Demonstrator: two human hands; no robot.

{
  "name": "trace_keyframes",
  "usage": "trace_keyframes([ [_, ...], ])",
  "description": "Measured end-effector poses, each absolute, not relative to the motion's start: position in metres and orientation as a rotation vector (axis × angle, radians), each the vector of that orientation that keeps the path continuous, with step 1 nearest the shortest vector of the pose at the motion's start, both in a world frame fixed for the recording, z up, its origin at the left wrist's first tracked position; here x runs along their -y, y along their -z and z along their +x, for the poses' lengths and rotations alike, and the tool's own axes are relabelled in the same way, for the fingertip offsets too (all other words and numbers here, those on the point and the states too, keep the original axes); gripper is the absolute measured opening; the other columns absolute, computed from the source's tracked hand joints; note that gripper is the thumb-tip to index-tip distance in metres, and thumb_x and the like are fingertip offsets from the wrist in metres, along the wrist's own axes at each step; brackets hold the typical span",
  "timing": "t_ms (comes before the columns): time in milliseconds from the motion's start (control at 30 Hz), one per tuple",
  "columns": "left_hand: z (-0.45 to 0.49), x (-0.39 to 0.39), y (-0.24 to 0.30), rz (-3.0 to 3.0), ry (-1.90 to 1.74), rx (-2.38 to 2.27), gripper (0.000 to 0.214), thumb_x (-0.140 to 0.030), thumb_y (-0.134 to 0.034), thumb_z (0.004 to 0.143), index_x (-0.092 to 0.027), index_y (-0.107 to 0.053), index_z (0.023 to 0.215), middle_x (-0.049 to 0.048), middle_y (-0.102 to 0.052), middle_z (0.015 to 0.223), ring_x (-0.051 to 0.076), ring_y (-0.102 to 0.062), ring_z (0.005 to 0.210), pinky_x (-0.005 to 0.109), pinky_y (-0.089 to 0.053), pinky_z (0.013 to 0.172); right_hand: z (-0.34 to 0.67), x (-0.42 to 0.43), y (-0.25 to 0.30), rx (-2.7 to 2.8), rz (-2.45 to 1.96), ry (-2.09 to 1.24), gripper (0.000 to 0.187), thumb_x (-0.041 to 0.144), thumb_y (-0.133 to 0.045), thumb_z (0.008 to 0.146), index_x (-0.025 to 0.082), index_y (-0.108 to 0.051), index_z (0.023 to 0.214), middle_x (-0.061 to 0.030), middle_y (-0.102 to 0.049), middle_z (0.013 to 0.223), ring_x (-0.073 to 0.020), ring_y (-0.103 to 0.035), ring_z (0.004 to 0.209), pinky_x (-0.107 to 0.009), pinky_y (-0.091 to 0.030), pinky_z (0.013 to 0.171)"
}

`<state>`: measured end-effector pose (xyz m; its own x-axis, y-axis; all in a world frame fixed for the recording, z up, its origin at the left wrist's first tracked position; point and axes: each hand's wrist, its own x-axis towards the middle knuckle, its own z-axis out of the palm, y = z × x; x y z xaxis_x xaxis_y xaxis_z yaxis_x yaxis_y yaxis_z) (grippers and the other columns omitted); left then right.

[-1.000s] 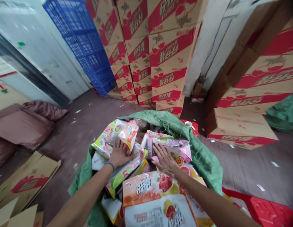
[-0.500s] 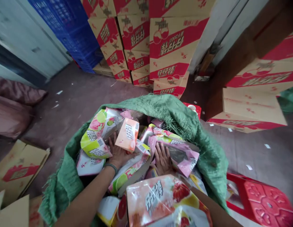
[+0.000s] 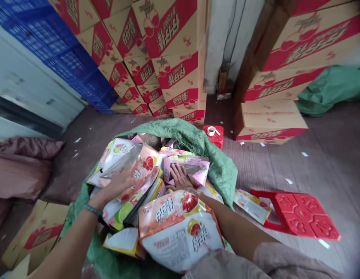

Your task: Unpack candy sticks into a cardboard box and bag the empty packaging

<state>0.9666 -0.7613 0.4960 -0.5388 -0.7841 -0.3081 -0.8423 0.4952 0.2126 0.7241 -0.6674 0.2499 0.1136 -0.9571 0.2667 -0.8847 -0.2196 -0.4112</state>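
Observation:
A green woven sack [image 3: 226, 170] gapes in front of me, packed with printed snack boxes. My left hand [image 3: 117, 188], a band at its wrist, lies slightly blurred with its fingers outstretched on an orange-and-white box [image 3: 149, 153] with a grapefruit picture. Spread fingers of my right hand [image 3: 180, 177] rest on a pink box [image 3: 201, 170] with a dark window in its side. Closest to me, a large glossy grapefruit-printed box [image 3: 180, 228] sits below my hands, at my right forearm. Other boxes lie tilted and crowded; their lower parts are hidden.
Stacked cartons [image 3: 180, 73] stand behind the sack, beside blue crates [image 3: 78, 66]. A red stool [image 3: 306, 215] lies at right near a loose printed box [image 3: 252, 205]. Another red stool [image 3: 216, 137] bears a white cup [image 3: 211, 131]. Flattened cardboard [image 3: 37, 232] is at left.
The view has shifted, with the sack now farther left and the right-hand floor more visible. The orange box that stood by my left hand now lies tilted under it. My right hand stays on the pink box.

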Motion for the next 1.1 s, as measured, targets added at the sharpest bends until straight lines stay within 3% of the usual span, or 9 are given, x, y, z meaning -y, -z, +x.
trace_keyframes([
  [67, 0.955, 0.727, -0.516, -1.294, -0.603, -2.568, 0.097, -0.078, -0.04, 0.084, -0.022, -0.026, 0.161, 0.0147, -0.031, 0.166, 0.036, -0.03, 0.151, 0.056, -0.025, 0.122, 0.719, 0.666, -0.263, -1.827, -2.215, 0.731, 0.094, 0.071, -0.044, 0.093, 0.006, -0.03, 0.158, -0.0205, -0.022, 0.166, -0.037, -0.013, 0.156, -0.06, -0.015, 0.124],
  [233, 0.914, 0.629, -0.517, -1.253, -0.185, -2.533, 0.137, -0.091, -0.072, 0.036, -0.03, -0.041, 0.155, 0.0208, -0.025, 0.166, 0.059, -0.012, 0.149, 0.08, -0.002, 0.113, 0.707, 0.664, -0.304, -1.807, -2.102, 0.709, 0.093, 0.074, -0.039, 0.094, 0.011, -0.024, 0.161, -0.0162, -0.017, 0.168, -0.0332, -0.012, 0.157, -0.059, -0.015, 0.125],
  [367, 0.901, 0.613, -0.508, -1.334, 0.217, -2.587, 0.122, -0.083, -0.076, 0.048, -0.027, -0.046, 0.152, 0.024, -0.022, 0.167, 0.057, -0.003, 0.151, 0.077, 0.002, 0.114, 0.703, 0.665, -0.341, -1.725, -2.039, 0.603, 0.095, 0.079, -0.033, 0.092, 0.017, -0.022, 0.162, -0.015, -0.013, 0.169, -0.0366, -0.013, 0.156, -0.062, -0.022, 0.121],
  [467, 0.909, 0.634, -0.506, -1.37, 0.233, -2.551, 0.132, -0.079, -0.081, 0.044, -0.022, -0.04, 0.156, 0.0278, -0.013, 0.167, 0.059, -0.005, 0.15, 0.077, -0.005, 0.114, 0.7, 0.666, -0.363, -1.696, -2.037, 0.475, 0.082, 0.073, -0.035, 0.096, 0.024, -0.026, 0.161, -0.0125, -0.016, 0.169, -0.0374, -0.022, 0.154, -0.063, -0.028, 0.117],
  [567, 0.926, 0.661, -0.506, -1.558, 0.301, -2.589, 0.129, -0.083, -0.072, 0.057, -0.015, -0.03, 0.159, 0.0313, -0.008, 0.167, 0.059, -0.015, 0.148, 0.073, -0.018, 0.114, 0.694, 0.665, -0.379, -1.622, -2.204, 0.385, 0.053, 0.05, -0.039, 0.104, 0.033, -0.043, 0.153, -0.0087, -0.029, 0.166, -0.034, -0.028, 0.152, -0.061, -0.033, 0.114],
  [667, 0.936, 0.689, -0.506, -1.791, 0.22, -2.574, 0.12, -0.083, -0.059, 0.071, -0.017, -0.018, 0.163, 0.0315, -0.011, 0.166, 0.055, -0.027, 0.146, 0.072, -0.029, 0.109, 0.695, 0.666, -0.395, -1.498, -2.386, 0.381, 0.046, 0.031, -0.033, 0.107, 0.029, -0.047, 0.151, -0.0088, -0.043, 0.159, -0.0296, -0.034, 0.15, -0.054, -0.039, 0.111],
  [800, 0.928, 0.724, -0.493, -1.938, -0.014, -2.476, 0.107, -0.081, -0.045, 0.081, -0.025, -0.007, 0.164, 0.0236, -0.01, 0.169, 0.051, -0.026, 0.148, 0.071, -0.028, 0.111, 0.717, 0.674, -0.421, -1.378, -2.469, 0.342, 0.043, 0.036, -0.036, 0.107, 0.031, -0.052, 0.147, -0.0071, -0.055, 0.15, -0.0307, -0.049, 0.138, -0.052, -0.045, 0.104],
  [933, 0.92, 0.739, -0.467, -1.951, -0.079, -2.376, 0.11, -0.085, -0.042, 0.078, -0.025, -0.006, 0.164, 0.0227, -0.007, 0.17, 0.055, -0.021, 0.149, 0.069, -0.026, 0.113, 0.733, 0.664, -0.454, -1.341, -2.265, 0.427, 0.042, 0.043, -0.035, 0.107, 0.032, -0.062, 0.138, -0.0046, -0.06, 0.146, -0.0315, -0.051, 0.134, -0.059, -0.038, 0.11],
  [1100, 0.938, 0.739, -0.453, -1.92, -0.102, -2.398, 0.118, -0.089, -0.043, 0.074, -0.024, -0.002, 0.164, 0.0243, -0.008, 0.169, 0.057, -0.027, 0.145, 0.066, -0.03, 0.112, 0.701, 0.588, -0.496, -1.159, -1.856, 0.622, 0.059, 0.061, -0.026, 0.104, 0.032, -0.049, 0.15, -0.0031, -0.042, 0.16, -0.0286, -0.028, 0.153, -0.057, -0.013, 0.125],
])
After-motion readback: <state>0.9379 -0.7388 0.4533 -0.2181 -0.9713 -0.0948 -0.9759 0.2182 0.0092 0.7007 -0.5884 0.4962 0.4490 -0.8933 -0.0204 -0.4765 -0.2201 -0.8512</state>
